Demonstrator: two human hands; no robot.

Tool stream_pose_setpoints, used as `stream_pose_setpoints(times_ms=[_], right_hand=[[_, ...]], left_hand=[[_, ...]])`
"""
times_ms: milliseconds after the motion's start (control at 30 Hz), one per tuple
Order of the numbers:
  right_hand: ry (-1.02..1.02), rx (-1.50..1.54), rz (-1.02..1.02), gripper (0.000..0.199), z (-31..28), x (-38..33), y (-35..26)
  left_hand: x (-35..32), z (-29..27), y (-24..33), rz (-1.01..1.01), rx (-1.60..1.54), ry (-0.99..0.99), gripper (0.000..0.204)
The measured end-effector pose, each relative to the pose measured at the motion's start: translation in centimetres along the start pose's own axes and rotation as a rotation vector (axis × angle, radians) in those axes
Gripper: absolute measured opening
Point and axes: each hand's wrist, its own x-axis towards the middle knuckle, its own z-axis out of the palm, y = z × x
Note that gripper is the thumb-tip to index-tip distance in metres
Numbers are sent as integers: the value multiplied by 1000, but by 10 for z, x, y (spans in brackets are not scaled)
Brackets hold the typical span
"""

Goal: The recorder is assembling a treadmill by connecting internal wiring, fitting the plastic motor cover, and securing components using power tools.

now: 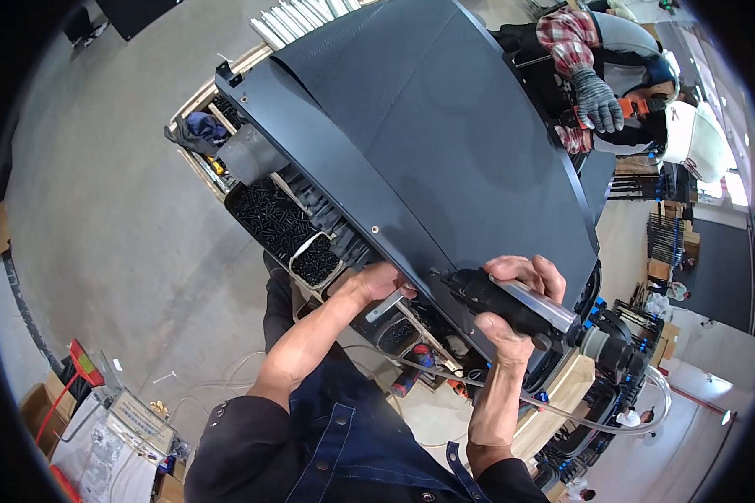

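My right hand (508, 339) is wrapped round a black and silver pneumatic screwdriver (533, 303), held above a long dark treadmill-like deck (478, 142). The tool's tip points left, over the deck's near side rail (352, 197). A clear hose (621, 426) curves round near the tool's back end. My left hand (379, 281) is at the rail's lower edge with its fingers curled and partly hidden. Just below those fingertips is a flat silver metal piece (386, 308); whether they grip it is unclear. Small screw holes show along the rail.
Below the rail stand bins of black bolts (273, 216) and small black parts (316, 260), with a red and blue power tool (413, 369) nearby. Across the deck, a co-worker's gloved hand (597, 101) is at an orange tool (642, 106). A cluttered white box (113, 444) stands lower left.
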Motion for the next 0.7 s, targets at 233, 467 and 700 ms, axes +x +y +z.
stream_pose_setpoints(times_ms=[233, 467, 700], right_hand=[[-87, 78, -30, 65, 5, 9, 10], [-9, 229, 62, 45, 8, 10, 11], [8, 215, 44, 48, 8, 11, 18]], left_hand=[[-4, 5, 8, 35, 43, -32, 13], [-32, 12, 25, 202, 473, 173, 8], [-25, 11, 11, 387, 429, 314, 15]])
